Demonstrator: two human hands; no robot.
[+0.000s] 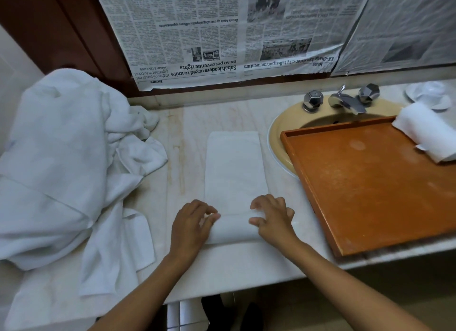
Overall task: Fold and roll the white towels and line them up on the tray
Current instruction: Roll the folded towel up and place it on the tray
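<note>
Head view.

- Tray [357, 182]: orange-brown, raised rim, laid over the near right part of the sink and onto the counter.
- Roll [427, 133]: white, finished, lying at the tray's far right corner, against the far rim, slightly askew.
- Towel [234, 168]: white, folded into a long narrow strip, flat on the counter just left of the tray, not touching it. Near end wound into a low cylinder, the rest stretched out away from the person.
- Left hand [191, 223]: on the wound part's end farther from the tray. Fingers bent, thumb and fingertips gripping the cloth.
- Right hand [271, 219]: on the wound part's end nearer the tray, apart from the rim. Fingers bent and spread, grasping the cloth.
- Pile [61, 163]: loose white towels, heaped well left of the tray, with one corner hanging over the counter's near edge.
- Counter [246, 269]: pale marble, rust-coloured streaks left of the towel.
- Sink [278, 138]: beige, oval, partly under the tray's far left corner.
- Tap [345, 101]: chrome, two faceted knobs, just beyond the tray's far rim.
- Newspaper [209, 34]: sheets hung upside down on the wall beyond the tray.
- Dish [429, 94]: white, beyond the tray's far right corner, behind the roll.
</note>
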